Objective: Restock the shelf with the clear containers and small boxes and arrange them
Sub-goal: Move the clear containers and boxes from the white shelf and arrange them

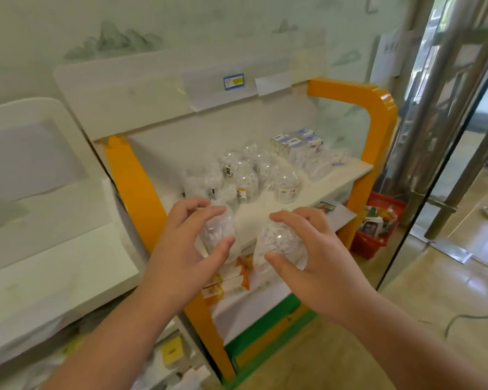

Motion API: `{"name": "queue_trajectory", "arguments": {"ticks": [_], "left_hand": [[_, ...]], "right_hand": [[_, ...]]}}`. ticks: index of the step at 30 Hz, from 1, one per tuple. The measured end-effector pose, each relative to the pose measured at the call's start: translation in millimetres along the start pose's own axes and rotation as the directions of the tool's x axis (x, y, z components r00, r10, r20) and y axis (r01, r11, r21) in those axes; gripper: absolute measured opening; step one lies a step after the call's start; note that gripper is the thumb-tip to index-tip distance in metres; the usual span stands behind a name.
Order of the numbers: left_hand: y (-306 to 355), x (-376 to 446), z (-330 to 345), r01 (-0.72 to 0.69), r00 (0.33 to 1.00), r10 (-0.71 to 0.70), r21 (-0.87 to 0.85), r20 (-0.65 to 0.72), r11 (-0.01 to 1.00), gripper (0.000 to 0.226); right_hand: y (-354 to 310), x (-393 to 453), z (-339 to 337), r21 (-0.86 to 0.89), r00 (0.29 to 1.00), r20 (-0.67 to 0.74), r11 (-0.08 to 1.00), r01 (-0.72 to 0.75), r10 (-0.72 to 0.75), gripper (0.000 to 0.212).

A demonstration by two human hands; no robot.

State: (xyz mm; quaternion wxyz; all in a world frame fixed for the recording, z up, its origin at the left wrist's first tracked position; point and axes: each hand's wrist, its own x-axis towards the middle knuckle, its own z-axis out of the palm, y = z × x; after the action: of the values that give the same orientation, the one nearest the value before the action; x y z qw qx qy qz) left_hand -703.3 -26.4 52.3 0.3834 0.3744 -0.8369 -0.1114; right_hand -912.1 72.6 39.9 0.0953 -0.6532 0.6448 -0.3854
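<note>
— What's in front of you?

— The shelf (316,190), at twelve o'clock. Tubs (245,175) stand in a bunch on it, with small boxes (296,144) at their one o'clock.

— And your hands?

— My left hand (186,249) grips one tub (219,229). My right hand (313,257) grips another tub (279,239). Both sit upright, side by side, just below the shelf's front edge. The free spot lies straight ahead of my right hand.
</note>
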Motion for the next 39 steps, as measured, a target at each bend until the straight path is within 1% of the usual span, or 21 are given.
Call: {"name": "queue_trajectory", "arguments": {"ticks": [10, 13, 17, 20, 22, 27, 30, 34, 36, 39], "left_hand": [[-19.8, 62.3, 68.2, 0.099, 0.995, -0.099, 0.021, -0.014, 0.995, 0.043], [-26.7, 75.0, 86.9, 0.131, 0.991, -0.131, 0.048, -0.015, 0.99, 0.043], [-32.4, 87.1, 107.8, 0.203, 0.979, -0.202, 0.082, -0.027, 0.976, 0.044], [-37.1, 98.3, 121.0, 0.253, 0.967, -0.246, 0.128, -0.067, 0.959, 0.044], [-36.1, 103.5, 127.1, 0.296, 0.954, -0.282, 0.161, -0.101, 0.942, 0.044], [-34.6, 103.9, 144.8, 0.388, 0.921, -0.364, 0.247, -0.141, 0.888, 0.042], [-33.7, 97.9, 162.1, 0.457, 0.889, -0.43, 0.266, -0.156, 0.849, 0.042], [-30.7, 95.9, 180.6, 0.512, 0.859, -0.486, 0.311, -0.163, 0.8, 0.043], [-30.8, 96.9, 186.7, 0.54, 0.841, -0.511, 0.328, -0.178, 0.775, 0.042], [-31.5, 98.9, 194.4, 0.575, 0.817, -0.545, 0.329, -0.187, 0.749, 0.042]], "right_hand": [[80.3, 94.2, -16.6, -0.059, 0.993, 0.098, 0.996, 0.067, -0.061, 0.055], [102.7, 118.3, -16.4, -0.057, 0.991, 0.124, 0.997, 0.053, -0.046, 0.055], [126.9, 144.8, -5.7, -0.032, 0.965, 0.221, 0.988, 0.153, -0.142, 0.052], [140.9, 172.3, 2.1, -0.022, 0.928, 0.311, 0.975, 0.221, -0.203, 0.051], [145.9, 191.9, 6.7, -0.015, 0.892, 0.353, 0.952, 0.307, -0.282, 0.051], [151.8, 231.7, 17.8, -0.041, 0.763, 0.477, 0.856, 0.516, -0.437, 0.052], [156.6, 245.7, 25.4, -0.061, 0.701, 0.533, 0.804, 0.591, -0.475, 0.051], [158.6, 257.0, 30.8, -0.074, 0.621, 0.584, 0.728, 0.682, -0.523, 0.051], [159.5, 260.5, 32.0, -0.077, 0.596, 0.589, 0.697, 0.713, -0.545, 0.051], [162.7, 263.8, 34.5, -0.083, 0.594, 0.584, 0.686, 0.723, -0.554, 0.05]]}}
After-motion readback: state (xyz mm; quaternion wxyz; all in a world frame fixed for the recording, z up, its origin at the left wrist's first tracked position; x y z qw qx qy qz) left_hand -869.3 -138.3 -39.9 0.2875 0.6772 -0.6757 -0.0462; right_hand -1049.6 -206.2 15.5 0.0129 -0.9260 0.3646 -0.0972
